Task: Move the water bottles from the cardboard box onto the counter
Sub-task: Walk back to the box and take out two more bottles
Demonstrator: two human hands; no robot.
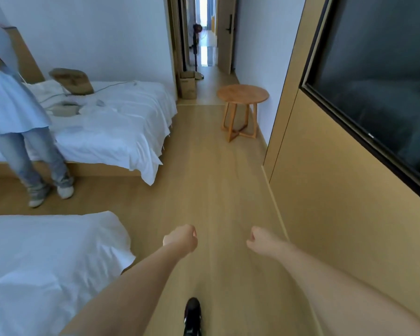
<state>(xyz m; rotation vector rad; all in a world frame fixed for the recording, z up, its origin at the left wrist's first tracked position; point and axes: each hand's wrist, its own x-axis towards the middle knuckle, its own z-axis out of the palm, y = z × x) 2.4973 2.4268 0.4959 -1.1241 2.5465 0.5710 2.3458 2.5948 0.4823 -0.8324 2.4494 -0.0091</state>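
A cardboard box (188,84) stands on the floor far ahead, by the doorway at the end of the room. No water bottles or counter show in the head view. My left hand (181,241) and my right hand (257,240) are stretched out in front of me above the wooden floor, both curled into fists with nothing in them. The box is several steps away from both hands.
A white bed (112,122) lies to the left and a second bed (46,263) is near my left arm. A person in blue (12,105) stands between them. A round wooden side table (243,94) stands by the right wall, and a dark screen (383,76) hangs on that wall.
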